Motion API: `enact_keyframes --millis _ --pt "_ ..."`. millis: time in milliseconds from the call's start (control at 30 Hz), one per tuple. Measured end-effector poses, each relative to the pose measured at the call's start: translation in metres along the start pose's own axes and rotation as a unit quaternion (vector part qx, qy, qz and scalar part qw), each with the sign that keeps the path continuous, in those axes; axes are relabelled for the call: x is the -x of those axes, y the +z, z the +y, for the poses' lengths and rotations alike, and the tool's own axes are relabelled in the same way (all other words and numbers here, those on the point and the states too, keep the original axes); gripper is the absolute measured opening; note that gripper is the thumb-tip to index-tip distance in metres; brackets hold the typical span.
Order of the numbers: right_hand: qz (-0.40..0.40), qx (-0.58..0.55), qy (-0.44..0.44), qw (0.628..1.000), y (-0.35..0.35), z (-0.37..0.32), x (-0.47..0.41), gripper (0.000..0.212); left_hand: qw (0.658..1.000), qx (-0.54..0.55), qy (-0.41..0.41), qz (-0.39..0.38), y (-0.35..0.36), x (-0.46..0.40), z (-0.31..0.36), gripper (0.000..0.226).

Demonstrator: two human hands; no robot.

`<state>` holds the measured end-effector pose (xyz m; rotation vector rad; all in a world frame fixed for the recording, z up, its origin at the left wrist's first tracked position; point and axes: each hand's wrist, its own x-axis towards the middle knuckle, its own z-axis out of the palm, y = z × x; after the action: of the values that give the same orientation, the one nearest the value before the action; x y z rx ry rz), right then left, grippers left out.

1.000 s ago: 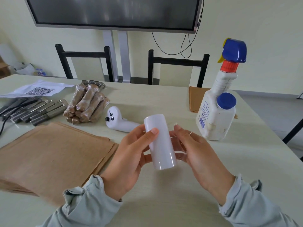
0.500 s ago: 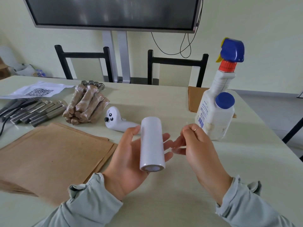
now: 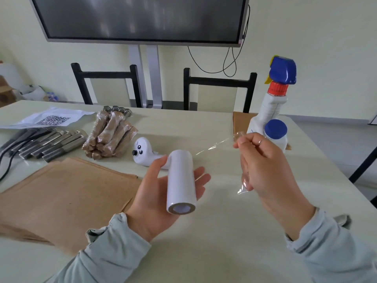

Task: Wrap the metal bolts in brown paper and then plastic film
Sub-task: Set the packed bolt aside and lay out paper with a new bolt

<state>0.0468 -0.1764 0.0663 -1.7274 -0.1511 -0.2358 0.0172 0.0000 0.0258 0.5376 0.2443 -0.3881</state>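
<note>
Nearest the camera, two grey sleeves enter from 6 o'clock over a pale counter (image 3: 214, 252). The left hand (image 3: 161, 193) lies palm up with fingers extended and only loosely curved, cradling a white roll of plastic film (image 3: 181, 181) that rests lengthwise across the palm, its hollow core end facing the camera. At 3 o'clock of the roll, the right hand (image 3: 263, 166) is raised above the counter, thumb and forefinger pinching the free edge of a clear film sheet (image 3: 216, 147); the sheet stretches taut from the roll's far end toward the pinch, and a loose corner hangs below the hand. A ring shows on one finger of that hand. At 9 o'clock of the left hand, a stack of brown paper sheets (image 3: 61, 197) lies flat on the counter. Beyond the roll, at 11 o'clock, a white handheld controller (image 3: 143, 153) rests on the counter. Further out at 10 o'clock, a pile of wrapped bolts (image 3: 110, 135) in brown paper and film sits just beside a row of bare metal bolts (image 3: 49, 145) laid side by side. Behind those lies a white sheet bearing a QR code (image 3: 51, 119). At 1 o'clock, a white spray bottle (image 3: 271, 103) with a blue trigger head stands upright, with a blue-capped white jar (image 3: 275, 133) in front of it. Farthest off, two black chairs (image 3: 220, 80) and a wall screen (image 3: 142, 17) on a stand.
</note>
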Motion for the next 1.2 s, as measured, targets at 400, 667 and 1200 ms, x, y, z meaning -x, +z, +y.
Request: enact_keyframes --millis 400,667,1200 --pt "0.019 0.102 0.003 0.995 -0.022 -0.035 -0.011 0.02 0.997 0.0 0.073 -0.02 -0.009 0.022 0.022 0.06" --pt "0.028 0.223 0.051 0.973 -0.032 0.012 -0.001 0.022 0.994 -0.001 0.097 0.045 -0.02 0.04 0.014 0.059" --pt "-0.054 0.687 0.039 0.723 -0.057 0.062 0.027 0.05 0.875 -0.442 0.117 0.16 -0.013 0.042 0.006 0.058"
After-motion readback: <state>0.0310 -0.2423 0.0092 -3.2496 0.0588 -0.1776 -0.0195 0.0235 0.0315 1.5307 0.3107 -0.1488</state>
